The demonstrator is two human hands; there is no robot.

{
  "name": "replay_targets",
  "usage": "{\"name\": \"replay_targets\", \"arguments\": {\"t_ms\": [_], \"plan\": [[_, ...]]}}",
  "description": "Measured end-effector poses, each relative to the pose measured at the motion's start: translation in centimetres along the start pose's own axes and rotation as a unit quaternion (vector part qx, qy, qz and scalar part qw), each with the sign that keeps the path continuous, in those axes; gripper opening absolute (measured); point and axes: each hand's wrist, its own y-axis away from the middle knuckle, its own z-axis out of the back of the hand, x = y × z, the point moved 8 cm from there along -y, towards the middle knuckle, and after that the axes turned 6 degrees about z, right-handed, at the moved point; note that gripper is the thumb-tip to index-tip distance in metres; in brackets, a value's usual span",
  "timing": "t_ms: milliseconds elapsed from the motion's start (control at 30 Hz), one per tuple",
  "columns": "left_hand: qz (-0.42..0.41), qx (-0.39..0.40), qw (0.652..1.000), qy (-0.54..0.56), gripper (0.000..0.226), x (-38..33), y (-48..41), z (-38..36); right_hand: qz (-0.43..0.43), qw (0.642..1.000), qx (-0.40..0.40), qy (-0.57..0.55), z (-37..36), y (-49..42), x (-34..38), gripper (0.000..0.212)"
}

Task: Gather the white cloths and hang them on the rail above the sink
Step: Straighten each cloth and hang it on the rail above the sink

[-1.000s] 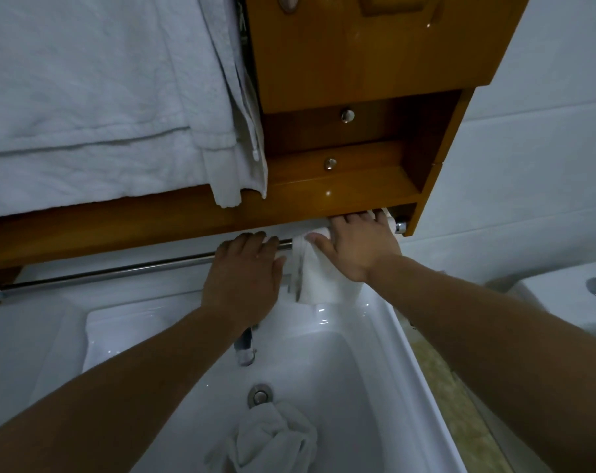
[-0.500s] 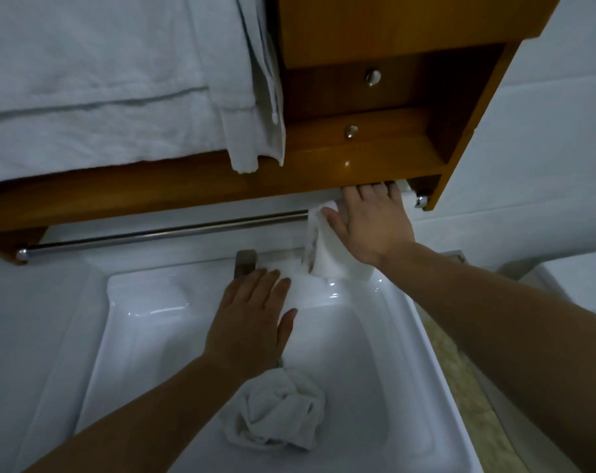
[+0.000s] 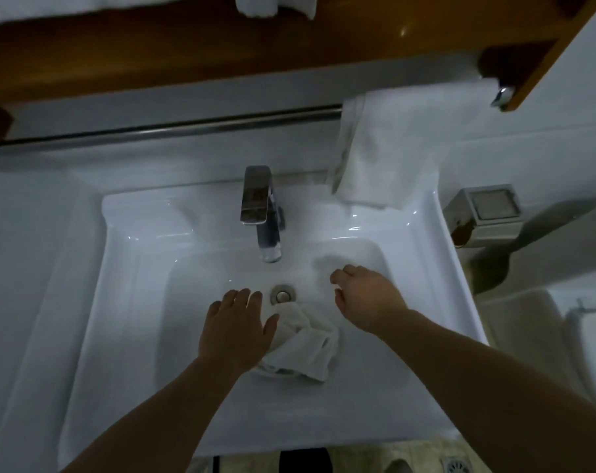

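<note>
A crumpled white cloth (image 3: 303, 349) lies in the basin of the white sink (image 3: 125, 268), just below the drain (image 3: 282, 296). My left hand (image 3: 236, 331) hovers over the cloth's left edge, fingers spread, holding nothing. To the right of the drain, my right hand (image 3: 366, 300) is over the basin with loosely curled fingers and is empty. A second white cloth (image 3: 388, 141) hangs folded over the right end of the metal rail (image 3: 173, 129) above the sink.
A chrome tap (image 3: 260, 208) stands at the back of the basin. A wooden cabinet shelf (image 3: 187, 46) overhangs the rail, with white towels (image 3: 272, 6) at the top edge. A grey box (image 3: 484, 216) sits on the wall to the right, and a toilet (image 3: 563, 336) lies beyond.
My right hand has let go of the hung cloth and come down into the basin. My left hand has dropped toward the crumpled cloth. The view has tilted downward.
</note>
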Motion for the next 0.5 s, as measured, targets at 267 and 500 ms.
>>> {"name": "replay_targets", "arguments": {"t_ms": [267, 500], "plan": [[0.005, 0.079, 0.996, 0.036, 0.072, 0.2, -1.4, -6.6, -0.141, 0.971, 0.137, -0.134, -11.2, -1.6, -0.7, 0.033], [0.005, 0.121, 0.991, 0.051, 0.081, 0.1, -1.7, -9.9, -0.173, 0.955, 0.127, -0.204, -14.3, -3.6, 1.3, 0.031]]}}
